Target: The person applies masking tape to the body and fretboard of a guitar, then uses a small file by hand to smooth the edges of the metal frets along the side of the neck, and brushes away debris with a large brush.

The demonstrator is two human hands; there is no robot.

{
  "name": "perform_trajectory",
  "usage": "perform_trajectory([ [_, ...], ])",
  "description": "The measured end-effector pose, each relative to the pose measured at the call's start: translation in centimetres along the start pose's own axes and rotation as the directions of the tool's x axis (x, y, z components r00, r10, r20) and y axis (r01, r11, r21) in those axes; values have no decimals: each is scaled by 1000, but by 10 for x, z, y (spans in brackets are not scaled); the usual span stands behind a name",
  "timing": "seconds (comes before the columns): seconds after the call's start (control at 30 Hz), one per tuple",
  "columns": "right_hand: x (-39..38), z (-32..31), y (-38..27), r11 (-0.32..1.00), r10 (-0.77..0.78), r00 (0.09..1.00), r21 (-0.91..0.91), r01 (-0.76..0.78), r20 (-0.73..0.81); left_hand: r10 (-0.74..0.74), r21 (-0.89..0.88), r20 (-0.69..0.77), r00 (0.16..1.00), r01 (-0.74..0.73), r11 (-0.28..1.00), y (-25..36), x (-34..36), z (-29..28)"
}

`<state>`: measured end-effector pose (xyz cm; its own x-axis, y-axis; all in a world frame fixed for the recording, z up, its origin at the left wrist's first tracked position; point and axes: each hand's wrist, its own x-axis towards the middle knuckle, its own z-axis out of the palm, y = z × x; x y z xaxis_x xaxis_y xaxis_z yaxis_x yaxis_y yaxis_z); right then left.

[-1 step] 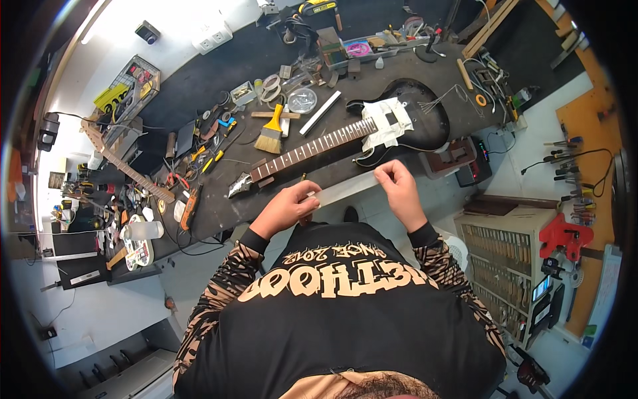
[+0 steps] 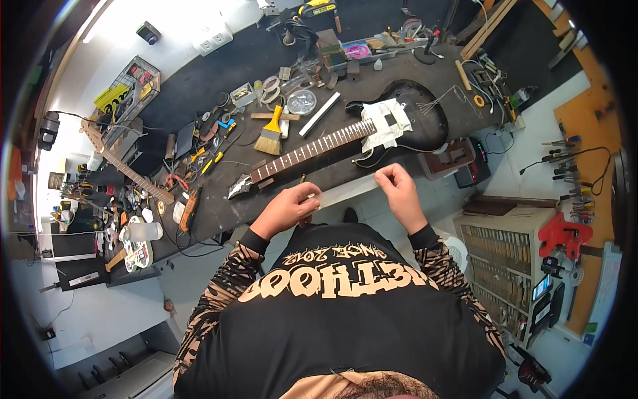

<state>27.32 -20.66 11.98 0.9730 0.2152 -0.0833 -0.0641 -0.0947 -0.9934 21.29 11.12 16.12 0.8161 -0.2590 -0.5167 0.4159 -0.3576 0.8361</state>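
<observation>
A pale, translucent strip of masking tape (image 2: 348,193) is stretched between my two hands, just off the bench's near edge. My left hand (image 2: 287,209) pinches its left end, with the fingers curled and partly hidden. At the other end, my right hand (image 2: 402,196) grips the strip between thumb and forefinger. Beyond them a dark electric guitar (image 2: 428,120) lies on the bench, its neck pointing left. Pale masking tape (image 2: 392,123) covers part of its body beside the fretboard (image 2: 319,146).
On the dark workbench (image 2: 229,196) are a wide yellow-handled brush (image 2: 269,136), a white bar (image 2: 319,114), a round clear dish (image 2: 302,102) and scattered tools. Another guitar neck (image 2: 126,166) leans at left. A drawer cabinet (image 2: 498,259) and red vise-like tool (image 2: 565,236) stand at right.
My right hand has dropped very slightly. Both hands keep hold of the strip of masking tape; nothing else has visibly moved.
</observation>
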Motion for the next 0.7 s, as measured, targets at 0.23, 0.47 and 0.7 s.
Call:
perform_trajectory([
  [0.23, -38, 25, -1, 720, -330, 942, -631, 289, 56, 391, 805, 12, 920, -241, 542, 8, -7, 22],
  [0.47, -42, 73, -11, 664, -84, 821, -583, 469, 564, 408, 760, 58, 911, -306, 574, 14, -17, 30],
  [0.7, -32, 49, -14, 655, -307, 778, -471, 591, 548, -142, -39, 85, 986, 145, 989, 7, 10, 34],
])
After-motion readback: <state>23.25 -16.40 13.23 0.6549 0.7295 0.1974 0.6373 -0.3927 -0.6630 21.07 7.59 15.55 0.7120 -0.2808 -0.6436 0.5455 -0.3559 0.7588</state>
